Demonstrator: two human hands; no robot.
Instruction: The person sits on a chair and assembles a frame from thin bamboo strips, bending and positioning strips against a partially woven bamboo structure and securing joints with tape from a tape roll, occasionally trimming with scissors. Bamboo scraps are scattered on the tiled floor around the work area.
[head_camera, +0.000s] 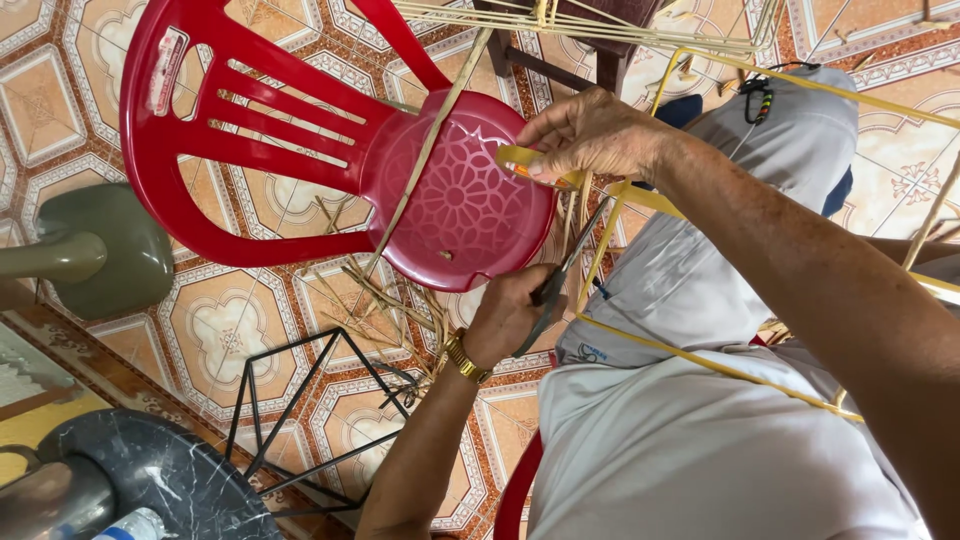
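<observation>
My right hand (590, 135) pinches the end of a flat yellow strip (520, 160) just over the seat edge of a red plastic chair (300, 130). Below it, my left hand (510, 315), with a gold watch on the wrist, grips dark scissors (560, 280) whose blades point up toward the strip. A yellow-wrapped wire frame (700, 360) lies across my lap, and thin pale cane strips (430, 140) run from it over the chair seat.
A black wire frame (300, 410) stands on the patterned tile floor beside loose cane scraps (390, 300). At the left is a green stand base (110, 250); a dark marble round table (160, 480) sits bottom left. A dark wooden stool (590, 40) is at the top.
</observation>
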